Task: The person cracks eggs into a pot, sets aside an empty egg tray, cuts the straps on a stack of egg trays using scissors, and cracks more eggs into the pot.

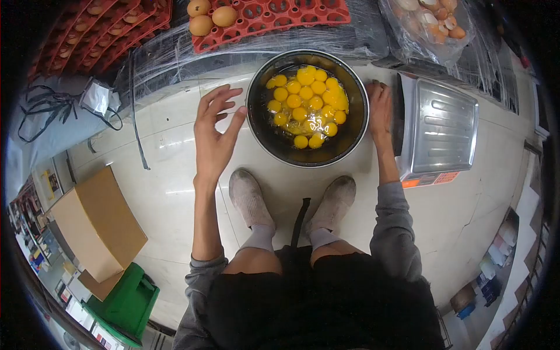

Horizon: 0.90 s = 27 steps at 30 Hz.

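Just past two dusty shoes point(251, 195), a round black bowl point(256, 111) full of yellow egg yolks point(306, 96) sits on the pale floor. The left hand point(217, 135) is open, fingers apart, just beside the bowl. The right hand point(380, 111) is by the other side; it's hard to tell if it grips the rim. A silver-topped scale point(443, 125) is right of that hand. Farther off are a red egg tray point(280, 26) with three brown eggs point(224, 16) and a clear bag of eggshells point(436, 24).

Beyond your left hand point(217, 133), the top edge crops the egg-tray stack point(104, 36); beyond your right hand point(380, 111), the eggshell bag point(430, 28).
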Tool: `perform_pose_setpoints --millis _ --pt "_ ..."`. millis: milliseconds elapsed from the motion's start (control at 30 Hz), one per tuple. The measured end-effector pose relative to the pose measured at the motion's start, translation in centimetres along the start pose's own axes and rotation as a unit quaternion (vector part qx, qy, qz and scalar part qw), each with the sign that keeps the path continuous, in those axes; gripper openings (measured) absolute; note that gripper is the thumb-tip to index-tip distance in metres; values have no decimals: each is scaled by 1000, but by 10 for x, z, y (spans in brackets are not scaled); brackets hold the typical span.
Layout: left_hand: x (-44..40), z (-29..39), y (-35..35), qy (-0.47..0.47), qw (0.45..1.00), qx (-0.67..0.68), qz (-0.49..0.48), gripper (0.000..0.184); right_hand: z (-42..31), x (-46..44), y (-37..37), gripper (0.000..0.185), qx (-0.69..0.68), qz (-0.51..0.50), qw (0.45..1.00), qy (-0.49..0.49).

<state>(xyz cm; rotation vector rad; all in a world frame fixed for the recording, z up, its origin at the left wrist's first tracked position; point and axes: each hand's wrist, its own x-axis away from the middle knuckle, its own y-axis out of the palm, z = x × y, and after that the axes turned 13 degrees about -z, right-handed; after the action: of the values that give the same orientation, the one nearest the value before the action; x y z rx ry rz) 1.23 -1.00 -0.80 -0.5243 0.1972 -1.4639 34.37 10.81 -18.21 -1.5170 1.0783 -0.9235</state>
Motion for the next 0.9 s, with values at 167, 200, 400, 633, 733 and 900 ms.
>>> perform_pose_setpoints --millis 167,200,400,633,733,900 --pt "-3 5 9 20 999 -10 -45 30 8 -4 0 47 8 -19 1000 -3" --pt "-5 6 12 29 998 -6 -57 30 3 -4 -10 44 -61 24 998 8" --pt "-14 21 45 79 983 65 -150 38 -47 6 -114 36 -399 -7 916 50" --pt "-21 27 74 165 946 143 -239 49 -123 40 -141 30 -753 -249 601 96" --pt "-16 15 69 106 941 169 -272 51 -129 44 -139 31 -733 -277 613 98" --pt "-11 8 62 53 935 215 -275 49 -130 49 -137 36 -701 -283 654 37"
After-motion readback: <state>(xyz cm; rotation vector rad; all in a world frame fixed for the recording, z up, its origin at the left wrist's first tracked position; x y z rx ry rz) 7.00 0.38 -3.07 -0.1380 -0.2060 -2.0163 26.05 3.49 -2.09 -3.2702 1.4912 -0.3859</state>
